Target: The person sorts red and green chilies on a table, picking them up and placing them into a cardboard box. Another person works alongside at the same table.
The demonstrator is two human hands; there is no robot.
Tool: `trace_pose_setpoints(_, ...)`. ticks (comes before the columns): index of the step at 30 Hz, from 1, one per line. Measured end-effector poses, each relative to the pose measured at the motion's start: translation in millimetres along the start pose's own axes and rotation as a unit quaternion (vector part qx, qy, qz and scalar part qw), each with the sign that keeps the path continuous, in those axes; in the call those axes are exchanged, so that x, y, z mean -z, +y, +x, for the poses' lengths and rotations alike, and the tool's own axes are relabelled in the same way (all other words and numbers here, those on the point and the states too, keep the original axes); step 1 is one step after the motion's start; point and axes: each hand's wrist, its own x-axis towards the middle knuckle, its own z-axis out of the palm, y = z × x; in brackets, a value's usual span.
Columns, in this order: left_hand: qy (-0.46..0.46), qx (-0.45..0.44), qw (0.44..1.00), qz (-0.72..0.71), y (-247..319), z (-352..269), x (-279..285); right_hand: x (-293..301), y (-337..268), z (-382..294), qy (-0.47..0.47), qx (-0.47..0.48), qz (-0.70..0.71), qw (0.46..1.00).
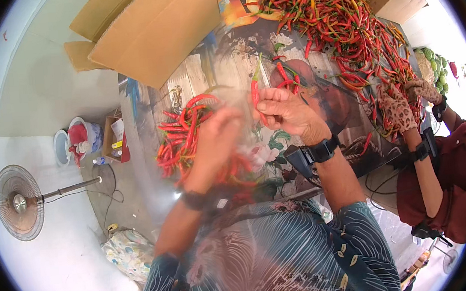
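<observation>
My right hand (289,110) pinches a red chili pepper (255,92) between thumb and fingers, its green stem pointing away from me. Just beyond that hand, a few more red chilies (283,76) lie on the table; the hand partly covers them. Motion blurs my left hand (220,132), which is over the right side of a small pile of red chilies (179,137). Whether its fingers hold anything is not clear. Both wrists wear dark straps.
A large chili heap (329,19) covers the table's far right. Another person's patterned gloved hands (396,106) are at its near end. An open cardboard box (158,28) stands at the far left. Left of the table (194,72) are a standing fan (19,202) and a bucket (92,134).
</observation>
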Motion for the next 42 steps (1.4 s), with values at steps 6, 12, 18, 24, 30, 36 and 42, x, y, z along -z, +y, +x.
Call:
trace_pose_setpoints(6, 0.006, 0.019, 0.996, -0.082, 7.4, 1.5, -1.3, 15.3, 21.8, 2.7, -0.080, -0.033, 0.038, 0.996)
trace_pose_setpoints(12, -0.034, 0.090, 0.984, -0.151, 7.8, 5.3, 3.2, -4.0, 35.8, -4.0, -0.075, -0.066, 0.047, 0.994)
trace_pose_setpoints(18, -0.036, 0.118, 0.951, -0.284, 2.4, 4.7, 6.1, -7.3, 38.5, -13.5, 0.003, -0.010, 0.038, 0.999)
trace_pose_setpoints(24, 0.008, 0.099, 0.917, -0.385, 0.4, 1.4, 5.7, 20.9, 44.5, -26.4, 0.073, 0.062, 0.071, 0.993)
trace_pose_setpoints(30, 0.074, 0.045, 0.979, -0.185, -2.9, 4.8, -5.1, 28.1, 38.2, -38.3, 0.097, 0.109, 0.056, 0.988)
trace_pose_setpoints(36, 0.037, 0.076, 0.966, -0.246, 14.4, 3.8, -31.2, 5.5, 34.8, -33.1, 0.113, 0.137, -0.021, 0.984)
trace_pose_setpoints(42, 0.020, 0.164, 0.894, -0.416, 4.0, 9.6, -37.0, 9.2, 39.3, -32.6, 0.167, 0.138, 0.004, 0.976)
